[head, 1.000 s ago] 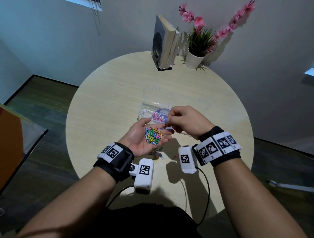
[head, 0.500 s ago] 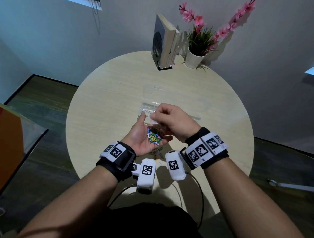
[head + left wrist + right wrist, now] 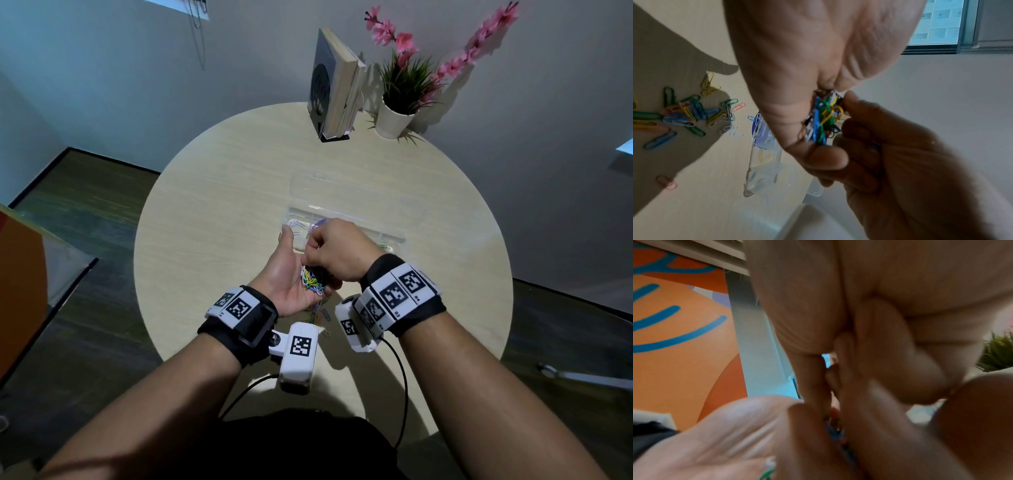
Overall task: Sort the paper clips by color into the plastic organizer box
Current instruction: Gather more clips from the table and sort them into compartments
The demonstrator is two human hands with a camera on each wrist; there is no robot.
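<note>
Left hand (image 3: pixel 289 277) is held palm up above the round pale wooden surface (image 3: pixel 212 212), its fingers cupped around a tangled bunch of coloured wire paper clips (image 3: pixel 312 282). Right hand (image 3: pixel 334 251) is curled over that palm from the right, fingertips dipped into the bunch; whether a single clip is already pinched cannot be told, since the wrist views show only blurred fingers against the clips. The clear plastic organizer box (image 3: pixel 346 214) lies open just beyond both hands, its long axis running left to right across the surface, so any clip drawn out has to be carried forward, away from the body, and the right hand is the nearer one for that. A few clips are already seen in its compartments, and loose coloured clips (image 3: pixel 684 113) lie scattered on the surface beneath the hands. Compared with a second ago, the right hand has been shifted leftward and down onto the palm, covering most of the bunch, so that less of it is shown
</note>
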